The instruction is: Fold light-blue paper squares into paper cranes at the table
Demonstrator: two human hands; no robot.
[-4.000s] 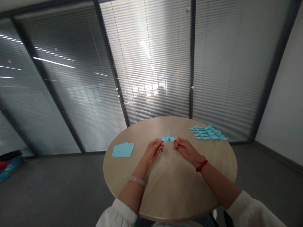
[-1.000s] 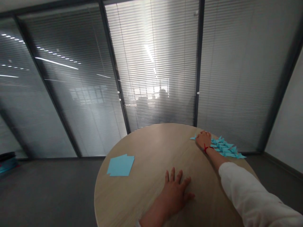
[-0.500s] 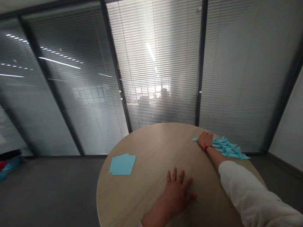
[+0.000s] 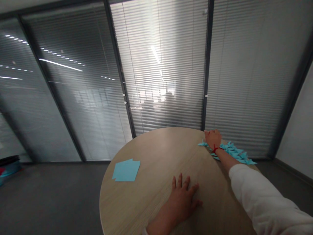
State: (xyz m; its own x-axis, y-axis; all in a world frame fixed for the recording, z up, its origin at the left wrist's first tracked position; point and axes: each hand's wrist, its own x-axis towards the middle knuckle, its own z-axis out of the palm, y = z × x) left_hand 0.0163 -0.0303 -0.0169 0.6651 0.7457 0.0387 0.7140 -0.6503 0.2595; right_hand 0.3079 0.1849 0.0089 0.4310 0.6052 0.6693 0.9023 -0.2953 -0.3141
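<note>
A person's right hand (image 4: 213, 138), a red string bracelet (image 4: 215, 149) at its wrist, is resting palm-down at the far edge of a round light-wood surface (image 4: 151, 163), its fingers bending toward the rim and partly out of view. It is lying against the near side of a cluster of pale blue origami cranes (image 4: 234, 150) that are overlapping along that edge, and the view cannot tell whether it is gripping any of them. The left hand (image 4: 182, 199) is lying flat and open, fingers spread and holding nothing, on bare wood near the surface's near edge. A stack of square blue origami paper (image 4: 126, 170) is sitting toward the surface's left side, well apart from both hands. A white sleeve (image 4: 264, 195) is covering the right forearm, and slatted blinds (image 4: 158, 81) are rising beyond the far edge. With folded paper this light, a soft, open touch that keeps the wrist clear of the wing tips is looking wiser than bearing down on the cluster.
</note>
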